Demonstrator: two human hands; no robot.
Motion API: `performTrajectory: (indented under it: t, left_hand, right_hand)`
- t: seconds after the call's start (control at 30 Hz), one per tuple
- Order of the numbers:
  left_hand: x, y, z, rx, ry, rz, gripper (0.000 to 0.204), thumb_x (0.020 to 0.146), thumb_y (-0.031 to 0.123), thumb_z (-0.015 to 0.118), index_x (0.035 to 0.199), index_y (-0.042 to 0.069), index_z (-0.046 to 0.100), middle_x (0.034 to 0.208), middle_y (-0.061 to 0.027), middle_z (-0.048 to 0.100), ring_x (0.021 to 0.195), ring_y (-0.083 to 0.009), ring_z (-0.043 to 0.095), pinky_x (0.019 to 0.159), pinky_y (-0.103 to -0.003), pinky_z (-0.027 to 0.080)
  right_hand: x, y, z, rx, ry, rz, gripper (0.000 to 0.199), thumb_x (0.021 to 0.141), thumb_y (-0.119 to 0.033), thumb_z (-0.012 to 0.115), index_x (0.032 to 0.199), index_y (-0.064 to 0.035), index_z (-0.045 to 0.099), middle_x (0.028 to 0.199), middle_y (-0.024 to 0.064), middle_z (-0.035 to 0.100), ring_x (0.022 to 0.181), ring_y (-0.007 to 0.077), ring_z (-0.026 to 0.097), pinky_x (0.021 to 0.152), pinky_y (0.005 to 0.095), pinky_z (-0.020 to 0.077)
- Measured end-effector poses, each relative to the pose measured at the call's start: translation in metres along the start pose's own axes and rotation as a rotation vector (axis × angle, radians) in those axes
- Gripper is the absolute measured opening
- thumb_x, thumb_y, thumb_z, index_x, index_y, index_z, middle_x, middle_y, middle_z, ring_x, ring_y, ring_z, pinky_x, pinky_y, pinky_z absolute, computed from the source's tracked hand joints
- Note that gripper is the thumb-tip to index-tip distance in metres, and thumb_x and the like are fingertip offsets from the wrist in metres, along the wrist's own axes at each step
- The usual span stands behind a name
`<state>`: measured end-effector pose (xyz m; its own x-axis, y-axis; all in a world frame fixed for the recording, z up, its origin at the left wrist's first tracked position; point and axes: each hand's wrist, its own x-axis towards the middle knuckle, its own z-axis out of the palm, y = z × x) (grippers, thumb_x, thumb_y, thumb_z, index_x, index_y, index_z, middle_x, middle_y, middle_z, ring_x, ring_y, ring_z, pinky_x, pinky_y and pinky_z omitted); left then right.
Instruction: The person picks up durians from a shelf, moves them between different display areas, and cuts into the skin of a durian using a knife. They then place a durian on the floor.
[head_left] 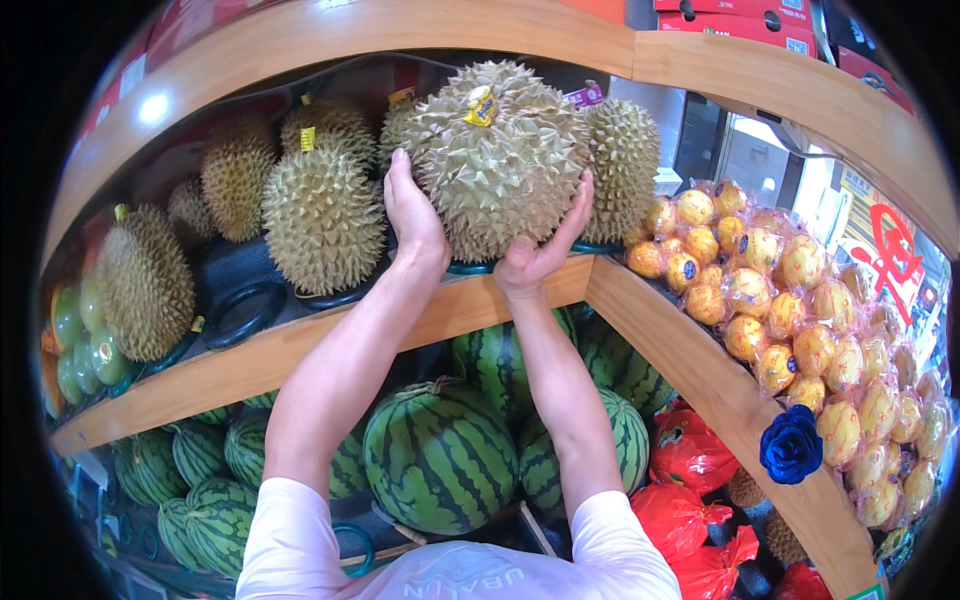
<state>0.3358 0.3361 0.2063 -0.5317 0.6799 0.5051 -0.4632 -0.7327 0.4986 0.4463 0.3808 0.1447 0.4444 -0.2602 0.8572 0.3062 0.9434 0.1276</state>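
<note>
A large spiky durian (pixel 500 165) with a yellow tag near its top is held between my two hands, over the front board of the upper shelf. My left hand (pixel 412 212) presses against its left side, fingers pointing up. On its lower right, my right hand (pixel 548 240) cups it with the thumb underneath. Close by on the left another durian (pixel 325 218) stands upright, and a further durian (pixel 622 160) is just behind on the right. Whether the held durian still touches the shelf is hidden.
Other durians (pixel 148 282) and black rings (pixel 245 312) are along the shelf at left. Wrapped yellow-orange fruits (pixel 800 300) are piled right. Below the wooden front board (pixel 460 320) are watermelons (pixel 440 455) and red bags (pixel 690 520). A blue flower (pixel 791 444) is on the right board.
</note>
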Motion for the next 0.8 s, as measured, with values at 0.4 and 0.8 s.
performTrajectory:
  t: [0.4,0.8]
  left_hand:
    - [0.005,-0.002,-0.007,0.193,-0.018,0.054,0.057,0.107,0.045,0.042,0.13,-0.006,0.054,0.13,-0.0168,0.058,0.117,-0.0254,0.055,0.105,-0.037,0.04]
    - [-0.066,0.039,-0.056,0.93,-0.327,0.79,0.039,0.089,0.006,0.064,0.128,0.001,0.058,0.139,-0.0165,0.052,0.131,-0.0301,0.049,0.111,-0.04,0.037]
  right_hand:
    - [-0.007,0.008,0.007,0.047,0.037,0.102,0.079,0.099,-0.049,0.046,0.152,0.0077,0.032,0.156,0.0245,0.036,0.145,0.0399,0.034,0.119,0.051,0.0251]
    - [0.021,-0.016,0.023,-0.313,-0.278,0.155,0.079,0.083,-0.039,0.073,0.143,0.0057,0.046,0.147,0.0247,0.046,0.138,0.0406,0.039,0.116,0.0522,0.0271]
